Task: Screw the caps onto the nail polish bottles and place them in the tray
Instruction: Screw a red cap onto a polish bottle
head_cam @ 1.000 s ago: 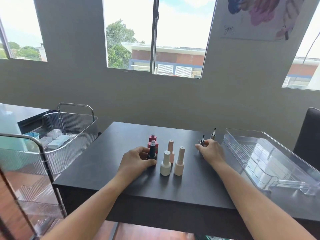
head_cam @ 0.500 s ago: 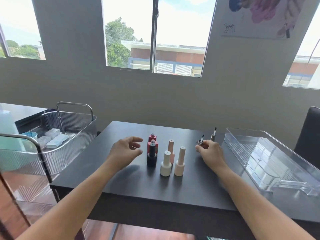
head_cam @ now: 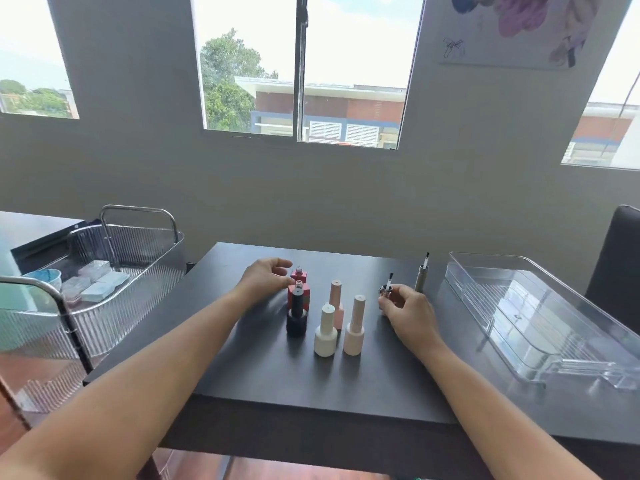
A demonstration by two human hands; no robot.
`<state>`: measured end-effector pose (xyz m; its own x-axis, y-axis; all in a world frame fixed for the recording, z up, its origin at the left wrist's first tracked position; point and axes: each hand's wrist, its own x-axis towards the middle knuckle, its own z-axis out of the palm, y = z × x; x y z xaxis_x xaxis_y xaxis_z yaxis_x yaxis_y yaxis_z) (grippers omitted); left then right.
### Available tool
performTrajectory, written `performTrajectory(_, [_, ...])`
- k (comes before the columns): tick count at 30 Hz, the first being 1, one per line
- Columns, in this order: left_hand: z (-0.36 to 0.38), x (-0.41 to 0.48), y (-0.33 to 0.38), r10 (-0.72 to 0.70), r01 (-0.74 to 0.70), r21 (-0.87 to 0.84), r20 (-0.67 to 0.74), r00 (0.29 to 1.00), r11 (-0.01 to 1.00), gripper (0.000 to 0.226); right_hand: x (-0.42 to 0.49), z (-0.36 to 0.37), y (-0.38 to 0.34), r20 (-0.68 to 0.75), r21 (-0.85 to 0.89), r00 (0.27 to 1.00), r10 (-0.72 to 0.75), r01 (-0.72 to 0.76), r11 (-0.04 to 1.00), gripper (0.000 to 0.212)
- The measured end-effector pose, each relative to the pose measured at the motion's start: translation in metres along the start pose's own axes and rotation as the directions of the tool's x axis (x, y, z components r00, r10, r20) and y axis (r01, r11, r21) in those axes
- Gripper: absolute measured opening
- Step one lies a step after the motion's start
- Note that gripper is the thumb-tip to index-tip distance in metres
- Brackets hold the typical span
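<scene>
Bottles [head_cam: 325, 317] between hands | left hand [head_cam: 265, 282] open, empty | right hand [head_cam: 408, 310] pinching brush cap [head_cam: 387, 289]

Single head-worn view, wide-angle, looking forward and down over dark matte surface [head_cam: 277, 375]; windowed wall beyond.

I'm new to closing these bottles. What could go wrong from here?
The left hand reaches into tightly grouped bottles; it could topple the black bottle beside the open red bottles. The right hand holds a cap brush-up; the brush could smear. The second cap stands upright and could tip.
</scene>
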<state>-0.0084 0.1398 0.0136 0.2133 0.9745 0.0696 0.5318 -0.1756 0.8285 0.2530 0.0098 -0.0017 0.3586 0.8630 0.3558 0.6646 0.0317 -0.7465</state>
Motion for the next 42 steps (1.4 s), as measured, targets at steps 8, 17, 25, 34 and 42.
performTrajectory(8, [0.010, 0.010, 0.003, 0.004, -0.004, 0.028, -0.020, 1.000, 1.000, 0.020, -0.001, 0.001, 0.001, 0.007, 0.006, 1.000, -0.008, 0.008, 1.000, 0.008])
performTrajectory(17, [-0.009, -0.009, 0.002, -0.009, -0.031, -0.247, -0.158, 0.987, 0.969, 0.025, -0.007, -0.006, -0.004, 0.005, 0.087, 1.000, 0.020, -0.021, 0.996, 0.020])
performTrajectory(25, [-0.038, -0.066, 0.038, 0.093, -0.182, -0.429, -0.220, 0.971, 0.885, 0.031, -0.024, -0.023, -0.025, -0.113, 0.375, 0.994, 0.007, 0.036, 0.926, 0.008])
performTrajectory(34, [-0.025, -0.116, 0.064, 0.264, -0.294, -0.416, -0.129, 0.956, 0.861, 0.022, -0.045, -0.035, -0.072, -0.153, 0.524, 0.982, -0.110, 0.175, 0.834, 0.009])
performTrajectory(42, [-0.010, -0.123, 0.066, 0.280, -0.310, -0.384, -0.133, 0.951, 0.870, 0.028, -0.056, -0.043, -0.090, -0.115, 0.507, 0.975, -0.188, 0.220, 0.833, 0.008])
